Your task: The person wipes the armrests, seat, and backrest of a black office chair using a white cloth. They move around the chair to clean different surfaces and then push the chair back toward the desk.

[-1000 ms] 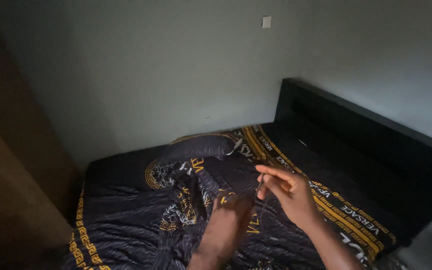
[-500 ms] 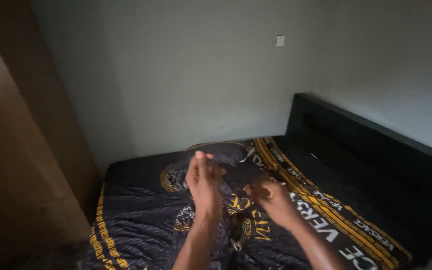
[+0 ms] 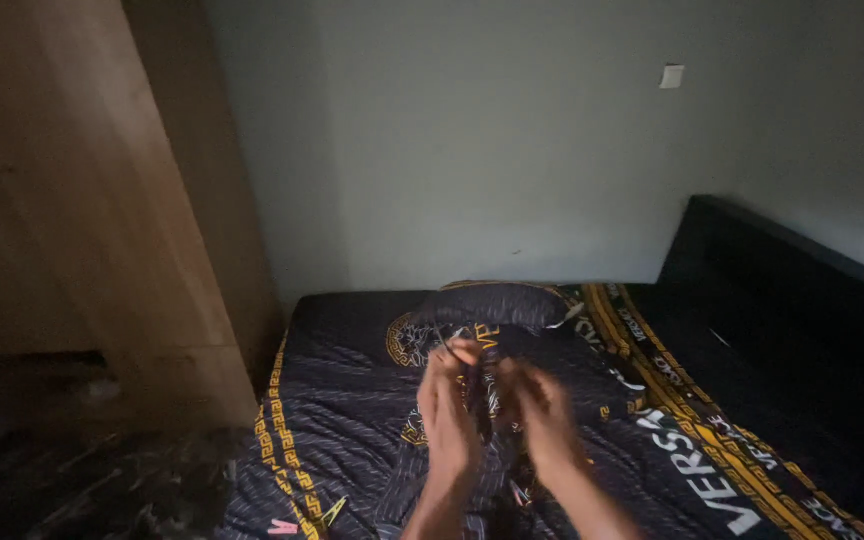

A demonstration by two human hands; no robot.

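My left hand point(image 3: 452, 410) and my right hand point(image 3: 542, 415) are raised close together over a bed, both blurred by motion. Between them hangs a thin dark strand point(image 3: 480, 395), and a bit of it sticks up past my left fingertips. Both hands have their fingers curled in on it. Under them lies a black sheet point(image 3: 352, 400) with gold patterned borders and white print. A dark pillow point(image 3: 497, 302) rests just beyond my hands, against the wall.
A tall wooden wardrobe point(image 3: 102, 200) stands on the left, close to the bed's corner. A black headboard point(image 3: 772, 260) runs along the right. Small yellow and pink clips point(image 3: 327, 514) lie on the sheet's near edge. Dark clutter point(image 3: 82, 490) covers the floor at left.
The view has swung left, bringing the wardrobe in. My hands, apart half a second ago with the left one raised, have come together around the dark strand.
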